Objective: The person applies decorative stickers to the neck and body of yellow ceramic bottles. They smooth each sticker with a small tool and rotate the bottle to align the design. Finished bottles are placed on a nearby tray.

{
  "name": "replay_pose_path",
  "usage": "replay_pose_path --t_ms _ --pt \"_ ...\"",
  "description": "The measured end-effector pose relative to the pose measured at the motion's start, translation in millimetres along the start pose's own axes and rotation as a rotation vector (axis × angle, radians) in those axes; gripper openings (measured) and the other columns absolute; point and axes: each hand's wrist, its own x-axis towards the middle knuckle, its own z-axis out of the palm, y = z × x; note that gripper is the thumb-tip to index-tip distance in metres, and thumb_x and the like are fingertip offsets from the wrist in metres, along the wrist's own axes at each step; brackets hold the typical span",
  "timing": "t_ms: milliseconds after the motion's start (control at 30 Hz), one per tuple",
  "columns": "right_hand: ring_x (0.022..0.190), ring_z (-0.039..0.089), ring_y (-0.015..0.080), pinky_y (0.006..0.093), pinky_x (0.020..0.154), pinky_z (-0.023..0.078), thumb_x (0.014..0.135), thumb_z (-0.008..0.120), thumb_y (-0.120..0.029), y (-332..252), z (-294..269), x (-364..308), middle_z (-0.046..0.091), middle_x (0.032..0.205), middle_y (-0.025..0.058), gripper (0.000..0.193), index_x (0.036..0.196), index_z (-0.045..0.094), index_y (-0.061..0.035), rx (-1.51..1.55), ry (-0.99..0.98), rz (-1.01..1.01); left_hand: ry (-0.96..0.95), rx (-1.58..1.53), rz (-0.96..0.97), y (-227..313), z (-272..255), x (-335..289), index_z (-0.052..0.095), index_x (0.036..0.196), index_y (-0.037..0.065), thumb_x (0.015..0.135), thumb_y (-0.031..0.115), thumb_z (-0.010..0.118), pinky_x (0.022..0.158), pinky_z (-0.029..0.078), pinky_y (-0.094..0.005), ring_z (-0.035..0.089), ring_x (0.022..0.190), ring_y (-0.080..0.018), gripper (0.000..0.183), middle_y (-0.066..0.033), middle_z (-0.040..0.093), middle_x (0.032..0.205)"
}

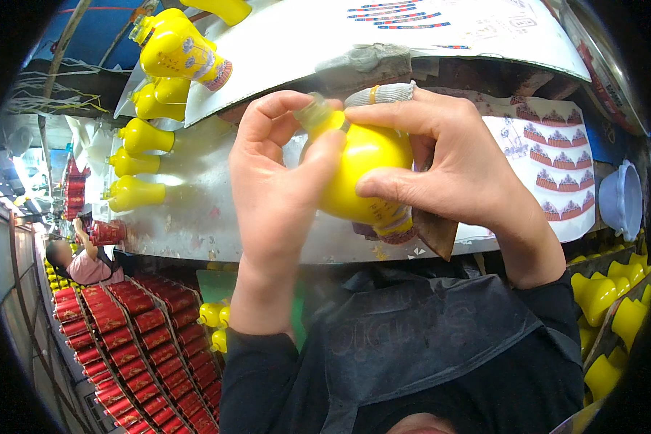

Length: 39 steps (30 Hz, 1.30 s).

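Observation:
A glossy yellow bottle (365, 155) with a clear glass neck lies tilted between my hands above the metal worktop (202, 217). My left hand (271, 170) closes round the neck, its thumb on the shoulder. On the bottle's body rests my right hand (463, 155), thumb on the near side and fingers over the far side; one finger wears a white fabric sleeve (383, 95) with a yellow band. Dark print and a patterned band show at the bottle's base. Beside my right hand lies a decal sheet (506, 134) with rows of scalloped patterns. A brown, pointed flat piece (438, 235) shows below that hand.
Several yellow bottles (141, 163) line the worktop's left end; a decorated one (184, 50) stands farther back. Narrow strips (398, 14) lie on a white board. Racks of red cylinders (137, 347) and a person (94, 264) are at left, a pale blue bucket (621, 202) and yellow bottles (597, 296) at right.

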Motion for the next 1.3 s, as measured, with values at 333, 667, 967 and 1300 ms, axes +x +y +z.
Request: replay_pose_path --t_ms 333,667,967,1300 --pt "0.072 0.058 0.0140 0.0241 0.061 0.050 0.077 0.088 -0.027 -11 2 -11 0.067 0.096 0.0113 0.061 0.130 0.071 -0.0036 -0.043 0.050 -0.013 -0.041 -0.049 0.052 -7 -1 -9 0.057 0.119 0.004 0.088 -0.004 0.071 0.104 0.049 -0.0349 0.064 0.113 -0.0172 0.036 -0.0140 0.070 0.118" --pt "0.066 0.056 0.0078 0.0207 0.056 0.047 0.082 0.086 -0.021 -25 5 -27 0.070 0.103 0.0085 0.055 0.133 0.070 -0.0070 -0.037 0.064 -0.015 -0.065 0.029 0.199 -1 -22 -15 0.073 0.104 0.000 0.089 0.001 0.076 0.095 0.049 -0.0287 0.064 0.101 -0.0131 0.016 -0.0059 0.073 0.105" --pt "0.077 0.072 0.0129 0.0242 0.070 0.058 0.094 0.065 0.002 -63 40 -52 0.074 0.110 0.0109 0.035 0.128 0.068 -0.0065 -0.043 0.157 -0.197 0.005 0.091 0.311 9 -26 -48 0.074 0.100 0.001 0.086 -0.001 0.079 0.091 0.052 -0.0278 0.065 0.098 -0.0122 0.015 -0.0052 0.073 0.102" --pt "0.105 0.067 0.0142 0.0269 0.095 0.052 0.098 0.059 -0.005 -85 65 -38 0.071 0.111 0.0087 0.027 0.123 0.068 -0.0004 0.387 0.130 0.160 0.028 0.390 0.590 14 -69 -77 0.074 0.097 0.003 0.082 -0.005 0.080 0.096 0.052 -0.0339 0.068 0.103 -0.0208 0.018 -0.0096 0.075 0.104"
